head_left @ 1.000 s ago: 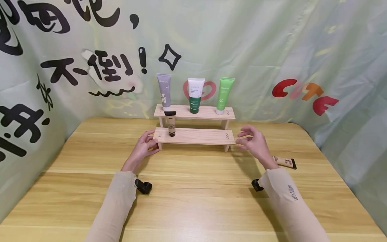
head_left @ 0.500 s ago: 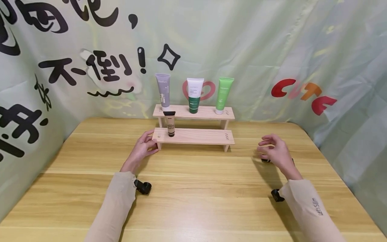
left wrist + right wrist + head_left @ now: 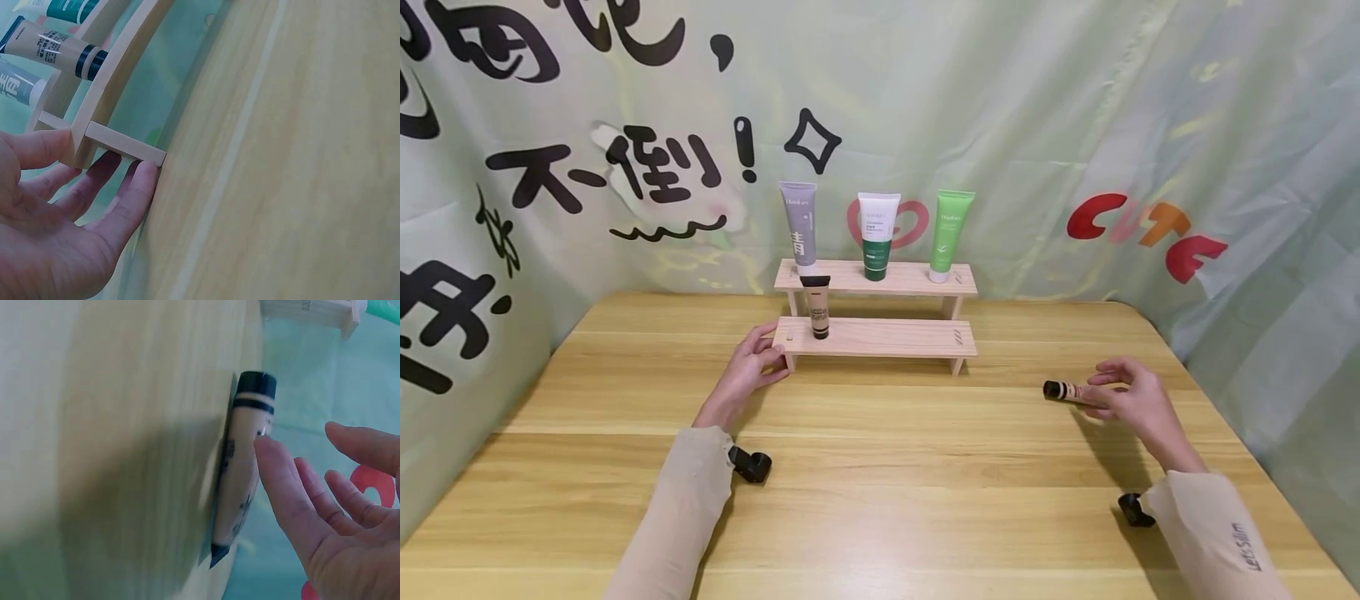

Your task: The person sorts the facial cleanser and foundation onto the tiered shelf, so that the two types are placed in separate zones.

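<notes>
My left hand (image 3: pixel 745 367) grips the left end of the front, lower step of a two-step wooden display stand (image 3: pixel 887 337). In the left wrist view its thumb lies against the board's end (image 3: pixel 94 119), with fingertips at the short leg. Upright on that step, toward the left, stands a beige cosmetic tube (image 3: pixel 819 307) with black ends. My right hand (image 3: pixel 1138 404) hovers over a second beige tube (image 3: pixel 1062 391) lying on the table, its black cap pointing left. The right wrist view shows the fingers relaxed and apart, one fingertip overlapping the lying tube (image 3: pixel 240 465).
On the upper step stand a purple tube (image 3: pixel 801 225), a white-and-green tube (image 3: pixel 877 237) and a bright green tube (image 3: pixel 951 233). A printed fabric curtain (image 3: pixel 1000 108) hangs behind and beside the wooden table (image 3: pixel 910 475).
My right hand has moved right and toward me, from the stand's right end to the lying tube. My left hand has kept its grip on the stand.
</notes>
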A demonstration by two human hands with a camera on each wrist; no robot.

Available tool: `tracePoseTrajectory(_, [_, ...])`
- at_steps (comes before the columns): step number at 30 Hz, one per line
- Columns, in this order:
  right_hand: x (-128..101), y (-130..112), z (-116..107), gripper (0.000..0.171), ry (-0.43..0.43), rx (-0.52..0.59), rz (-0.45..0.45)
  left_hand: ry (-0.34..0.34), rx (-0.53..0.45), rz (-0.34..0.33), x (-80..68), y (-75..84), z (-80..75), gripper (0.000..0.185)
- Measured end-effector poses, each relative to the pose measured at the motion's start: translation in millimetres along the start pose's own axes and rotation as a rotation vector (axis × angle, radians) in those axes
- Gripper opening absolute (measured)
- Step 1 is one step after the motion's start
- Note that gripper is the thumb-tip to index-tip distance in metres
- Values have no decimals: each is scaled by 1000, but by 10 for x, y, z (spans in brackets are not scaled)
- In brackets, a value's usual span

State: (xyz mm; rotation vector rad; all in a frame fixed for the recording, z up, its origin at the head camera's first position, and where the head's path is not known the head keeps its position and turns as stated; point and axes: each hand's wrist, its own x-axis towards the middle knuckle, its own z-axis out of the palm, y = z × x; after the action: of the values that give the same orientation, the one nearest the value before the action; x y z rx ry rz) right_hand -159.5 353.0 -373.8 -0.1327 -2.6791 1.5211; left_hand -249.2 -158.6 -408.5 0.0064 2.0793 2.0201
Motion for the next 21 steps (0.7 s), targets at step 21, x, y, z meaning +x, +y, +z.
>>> tracePoseTrajectory(21, [181,155,-76,48,-37,-11,169,4,-4,1,-6,2,2,54])
